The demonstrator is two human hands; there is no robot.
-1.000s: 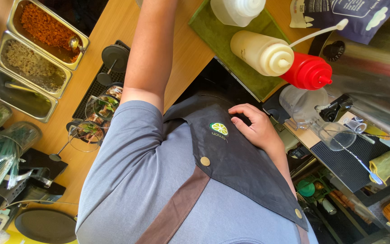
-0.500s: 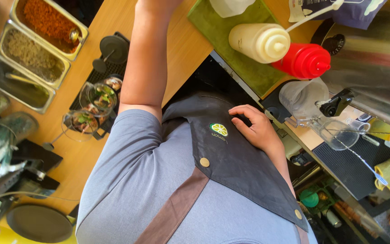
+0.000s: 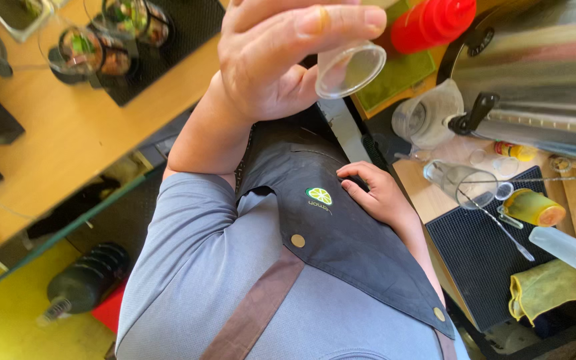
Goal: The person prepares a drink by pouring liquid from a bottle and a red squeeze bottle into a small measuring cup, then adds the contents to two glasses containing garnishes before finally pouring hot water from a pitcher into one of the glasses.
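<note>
One small clear plastic cup (image 3: 350,67) sits high in the scene's centre, pinched between the curled fingers and thumb of the left hand (image 3: 281,60). The right hand (image 3: 375,193) lies half-open, fingers loosely bent, on the dark apron (image 3: 341,247). Two garnished glasses (image 3: 81,52) stand far left on one black mat (image 3: 168,47).

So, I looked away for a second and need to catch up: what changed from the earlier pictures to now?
The left hand, which earlier reached out past the picture's top edge, has come back near the camera and now holds a small clear cup. The right hand stayed resting on the dark apron.
</note>
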